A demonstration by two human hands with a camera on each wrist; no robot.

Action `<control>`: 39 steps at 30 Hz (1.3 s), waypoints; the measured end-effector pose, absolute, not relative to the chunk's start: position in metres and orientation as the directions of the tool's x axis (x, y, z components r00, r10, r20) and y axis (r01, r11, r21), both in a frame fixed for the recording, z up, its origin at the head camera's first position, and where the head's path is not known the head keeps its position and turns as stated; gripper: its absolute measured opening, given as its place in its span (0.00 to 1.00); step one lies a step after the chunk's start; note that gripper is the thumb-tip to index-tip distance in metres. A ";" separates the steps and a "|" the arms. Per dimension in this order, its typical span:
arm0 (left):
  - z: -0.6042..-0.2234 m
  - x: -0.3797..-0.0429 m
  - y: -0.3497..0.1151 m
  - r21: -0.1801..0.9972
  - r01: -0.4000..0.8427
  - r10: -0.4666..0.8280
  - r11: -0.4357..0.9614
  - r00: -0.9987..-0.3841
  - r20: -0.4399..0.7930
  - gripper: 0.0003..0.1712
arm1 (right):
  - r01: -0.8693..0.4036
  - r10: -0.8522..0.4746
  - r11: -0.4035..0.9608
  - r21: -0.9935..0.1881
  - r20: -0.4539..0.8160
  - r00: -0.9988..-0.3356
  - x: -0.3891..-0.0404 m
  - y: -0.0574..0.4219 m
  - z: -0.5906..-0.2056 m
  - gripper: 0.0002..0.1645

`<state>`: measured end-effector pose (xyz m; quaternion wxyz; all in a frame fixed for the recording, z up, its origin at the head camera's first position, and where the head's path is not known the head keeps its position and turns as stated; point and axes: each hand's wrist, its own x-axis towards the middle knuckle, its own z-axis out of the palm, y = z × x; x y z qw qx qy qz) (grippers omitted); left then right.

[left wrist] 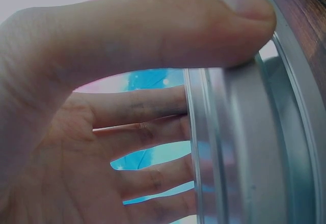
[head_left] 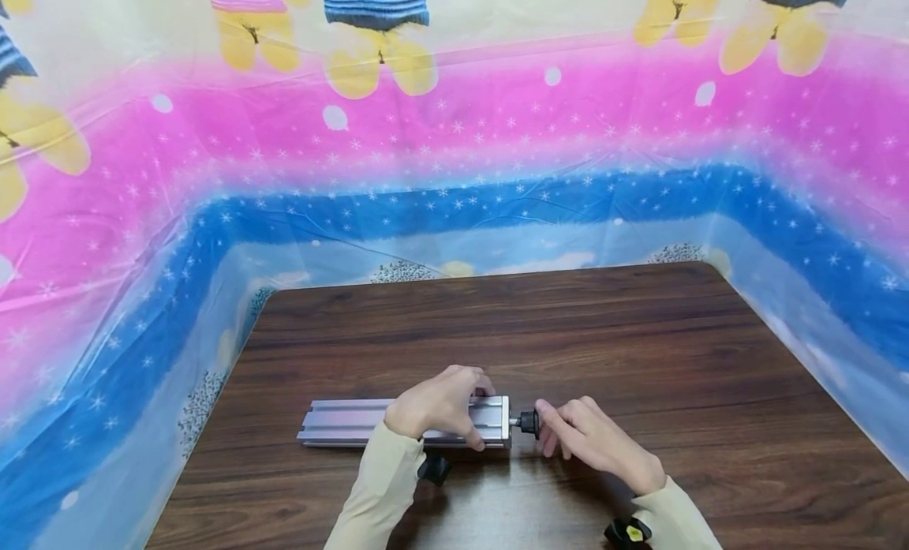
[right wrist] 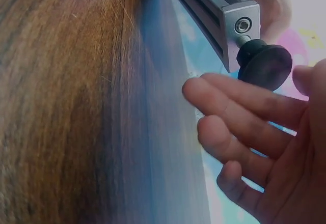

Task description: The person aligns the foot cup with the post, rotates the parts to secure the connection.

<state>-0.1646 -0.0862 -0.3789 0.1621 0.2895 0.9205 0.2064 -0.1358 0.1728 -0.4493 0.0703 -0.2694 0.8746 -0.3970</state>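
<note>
A silver aluminium profile with lengthwise slots lies across the table, left to right. My left hand grips it near its right end; in the left wrist view the thumb presses one side and the fingers reach the opposite side. From the end plate sticks out a threaded stem bearing a black levelling foot with a round disc. Beside that foot is my right hand, fingers loosely bent and spread, thumb tip and fingertips close to the disc's edge. A socket-head screw sits in the plate near the stem.
The dark wood-grain table has rounded far corners. Behind it and along both sides hangs a patterned pink and blue cloth. Black straps with small devices are on both wrists.
</note>
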 end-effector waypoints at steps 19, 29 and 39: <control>-0.380 -0.166 -0.088 0.490 0.474 0.613 0.732 -0.773 -0.167 0.33 | -0.605 -0.536 0.441 -0.663 0.346 -0.770 -0.130 0.179 -0.452 0.25; -0.380 -0.164 -0.087 0.485 0.455 0.595 0.747 -0.783 -0.183 0.34 | -0.549 -0.525 0.502 -0.668 0.269 -0.807 -0.131 0.178 -0.452 0.13; -0.378 -0.165 -0.085 0.474 0.465 0.600 0.748 -0.779 -0.182 0.32 | -0.525 -0.518 0.540 -0.658 0.232 -0.824 -0.136 0.175 -0.450 0.19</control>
